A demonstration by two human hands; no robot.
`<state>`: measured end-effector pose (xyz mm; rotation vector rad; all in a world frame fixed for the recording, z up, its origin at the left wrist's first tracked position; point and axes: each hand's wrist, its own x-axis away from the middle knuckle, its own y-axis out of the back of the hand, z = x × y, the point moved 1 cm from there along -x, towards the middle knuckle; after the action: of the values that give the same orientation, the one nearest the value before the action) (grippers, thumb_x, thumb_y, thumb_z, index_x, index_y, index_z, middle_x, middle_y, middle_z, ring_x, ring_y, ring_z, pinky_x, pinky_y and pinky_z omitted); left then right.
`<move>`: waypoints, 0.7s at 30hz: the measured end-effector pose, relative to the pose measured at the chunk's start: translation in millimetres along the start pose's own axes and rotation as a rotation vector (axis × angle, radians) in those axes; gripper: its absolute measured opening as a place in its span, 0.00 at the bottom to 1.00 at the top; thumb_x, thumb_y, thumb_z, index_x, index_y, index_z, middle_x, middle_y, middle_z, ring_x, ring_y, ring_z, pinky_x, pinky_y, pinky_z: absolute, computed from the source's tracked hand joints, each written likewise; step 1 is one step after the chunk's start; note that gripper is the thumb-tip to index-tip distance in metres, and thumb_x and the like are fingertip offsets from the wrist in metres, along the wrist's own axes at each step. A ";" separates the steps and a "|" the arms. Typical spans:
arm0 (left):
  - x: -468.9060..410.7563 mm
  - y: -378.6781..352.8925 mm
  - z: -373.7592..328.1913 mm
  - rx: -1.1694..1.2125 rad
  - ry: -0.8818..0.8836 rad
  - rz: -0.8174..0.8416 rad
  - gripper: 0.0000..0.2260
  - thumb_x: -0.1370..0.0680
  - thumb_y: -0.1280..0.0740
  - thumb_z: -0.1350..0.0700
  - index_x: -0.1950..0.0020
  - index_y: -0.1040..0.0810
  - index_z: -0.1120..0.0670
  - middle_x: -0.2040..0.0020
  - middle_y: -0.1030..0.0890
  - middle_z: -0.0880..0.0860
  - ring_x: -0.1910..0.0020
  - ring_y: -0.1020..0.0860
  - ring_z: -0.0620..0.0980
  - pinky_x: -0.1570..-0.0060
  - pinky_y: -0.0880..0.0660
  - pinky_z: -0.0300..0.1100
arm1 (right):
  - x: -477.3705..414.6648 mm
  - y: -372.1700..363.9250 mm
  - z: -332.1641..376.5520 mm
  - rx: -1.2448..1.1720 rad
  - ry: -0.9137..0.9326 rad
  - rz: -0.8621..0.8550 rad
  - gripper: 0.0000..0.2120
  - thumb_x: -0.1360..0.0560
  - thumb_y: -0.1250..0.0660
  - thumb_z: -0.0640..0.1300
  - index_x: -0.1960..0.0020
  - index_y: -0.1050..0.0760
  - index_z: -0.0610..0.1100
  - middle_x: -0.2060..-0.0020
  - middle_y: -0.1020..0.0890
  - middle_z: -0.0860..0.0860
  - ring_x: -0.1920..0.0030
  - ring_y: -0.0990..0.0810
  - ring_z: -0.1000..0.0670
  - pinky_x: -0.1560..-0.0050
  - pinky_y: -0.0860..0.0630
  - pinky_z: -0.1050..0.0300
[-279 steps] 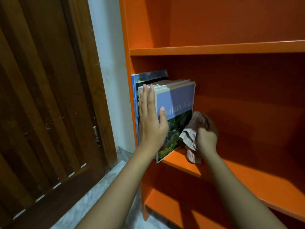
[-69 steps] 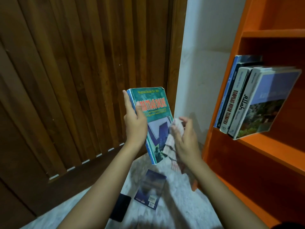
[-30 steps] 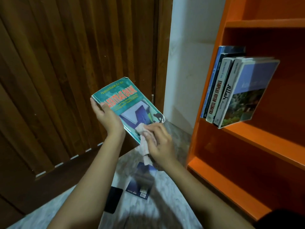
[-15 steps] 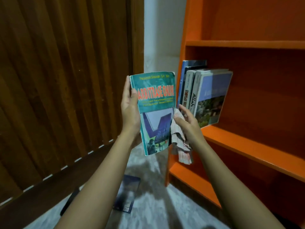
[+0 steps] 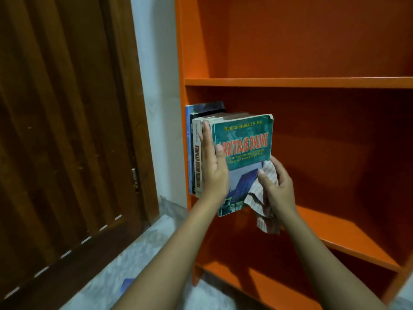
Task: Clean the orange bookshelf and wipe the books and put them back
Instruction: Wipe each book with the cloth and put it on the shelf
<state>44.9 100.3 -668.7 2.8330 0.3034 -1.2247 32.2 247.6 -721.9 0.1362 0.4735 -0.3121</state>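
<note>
Upright Arbitrase Online book (image 5: 245,153), spine pinched in the grip of the left hand (image 5: 214,173), rests against the shelved books (image 5: 197,164) at the left end of the middle shelf (image 5: 335,229); the right hand (image 5: 277,186) clutches a checked cloth (image 5: 264,220) beside it.

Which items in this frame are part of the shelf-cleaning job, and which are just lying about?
Job: orange bookshelf, teal book held by the left hand, striped cloth in the right hand, shelved books.
Lying about: wooden door, wall; blue corner on the floor, unclear.
</note>
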 end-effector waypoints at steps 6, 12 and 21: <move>-11.2 -18.5 44.1 -0.228 -0.010 -0.009 0.28 0.17 0.48 0.52 0.28 0.67 0.43 0.25 0.64 0.44 0.25 0.65 0.43 0.25 0.59 0.49 | -38.6 -6.8 -27.5 -0.003 -0.011 0.048 0.22 0.28 0.32 0.54 0.35 0.28 0.53 0.38 0.22 0.53 0.38 0.24 0.52 0.37 0.27 0.42; -8.1 -17.9 73.6 -0.422 0.016 0.001 0.33 0.18 0.45 0.53 0.27 0.69 0.49 0.26 0.69 0.46 0.26 0.67 0.42 0.24 0.60 0.49 | -54.4 -23.8 -52.0 -0.107 -0.035 0.110 0.21 0.23 0.36 0.35 0.31 0.33 0.42 0.36 0.24 0.45 0.36 0.26 0.47 0.37 0.26 0.51; -12.4 -11.5 90.4 -0.581 -0.125 0.051 0.33 0.20 0.41 0.55 0.23 0.60 0.49 0.24 0.66 0.56 0.25 0.67 0.49 0.25 0.54 0.54 | -60.1 -36.4 -71.4 -0.132 -0.086 0.060 0.23 0.23 0.37 0.34 0.31 0.33 0.48 0.39 0.24 0.53 0.38 0.25 0.54 0.39 0.27 0.60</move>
<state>-30.5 99.2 -721.4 2.2483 0.4845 -1.0773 -60.8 243.4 -758.9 0.0084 0.4023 -0.2263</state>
